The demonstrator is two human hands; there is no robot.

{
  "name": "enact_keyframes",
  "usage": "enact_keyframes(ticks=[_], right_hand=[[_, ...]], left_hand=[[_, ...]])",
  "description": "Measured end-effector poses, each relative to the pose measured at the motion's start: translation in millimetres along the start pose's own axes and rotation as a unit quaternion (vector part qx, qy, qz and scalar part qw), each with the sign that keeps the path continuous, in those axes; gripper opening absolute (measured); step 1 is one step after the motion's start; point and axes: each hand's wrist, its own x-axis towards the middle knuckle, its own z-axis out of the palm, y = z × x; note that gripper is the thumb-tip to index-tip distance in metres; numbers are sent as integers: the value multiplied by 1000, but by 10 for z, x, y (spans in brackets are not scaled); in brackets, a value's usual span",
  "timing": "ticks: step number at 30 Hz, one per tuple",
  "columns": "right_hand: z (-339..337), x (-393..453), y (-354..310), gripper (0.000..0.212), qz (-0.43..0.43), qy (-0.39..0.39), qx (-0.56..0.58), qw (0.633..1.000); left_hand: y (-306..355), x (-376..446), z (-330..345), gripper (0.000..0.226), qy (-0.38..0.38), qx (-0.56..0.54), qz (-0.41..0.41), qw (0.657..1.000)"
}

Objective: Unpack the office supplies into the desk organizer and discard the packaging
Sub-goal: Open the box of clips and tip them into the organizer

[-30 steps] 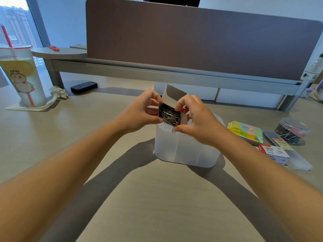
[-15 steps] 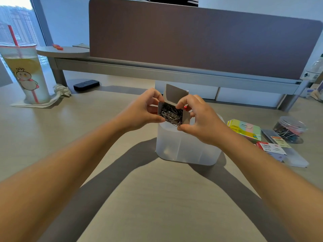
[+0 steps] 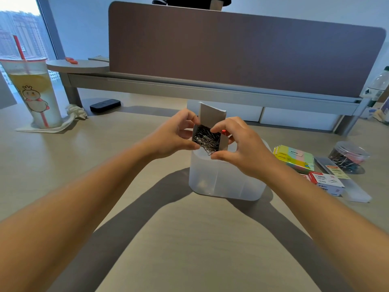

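Note:
A small cardboard box [image 3: 211, 114] full of silver paper clips [image 3: 206, 140] is held tilted toward me, its flap standing up, just above the translucent white desk organizer [image 3: 223, 182]. My left hand [image 3: 170, 135] grips the box's left side. My right hand [image 3: 242, 148] pinches its right side and lower edge, with a fingertip at the open mouth. A few clips hang over the box's lower lip above the organizer's front left compartment.
To the right lie pastel sticky notes [image 3: 294, 157], a red-and-white small box [image 3: 325, 181], a flat clear packet [image 3: 345, 182] and a clear tub of clips [image 3: 348, 157]. A drink cup with a straw [image 3: 31, 91] stands far left, near a dark eraser-like block [image 3: 105, 105].
The box stays in both hands above the organizer. It has tipped slightly more, and a few clips now hang past its lower edge.

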Motion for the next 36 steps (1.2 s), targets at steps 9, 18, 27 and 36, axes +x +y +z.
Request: enact_keyframes(ticks=[9,18,27,36], right_hand=[[-13,-12,-30,43,-10,-5,-6,1000],[-36,-23,-46,39,-7,-1,13,1000],[-37,-25,-62,38,7,8,-2,1000],[-30,-27,-60,47,6,-8,-6,1000]], left_hand=[[-3,-24,-10,37,24,1,15,1000],[-10,-24,11,41,46,25,34,998],[-25,-41,38,38,51,13,36,998],[4,-32,56,37,56,21,32,998]])
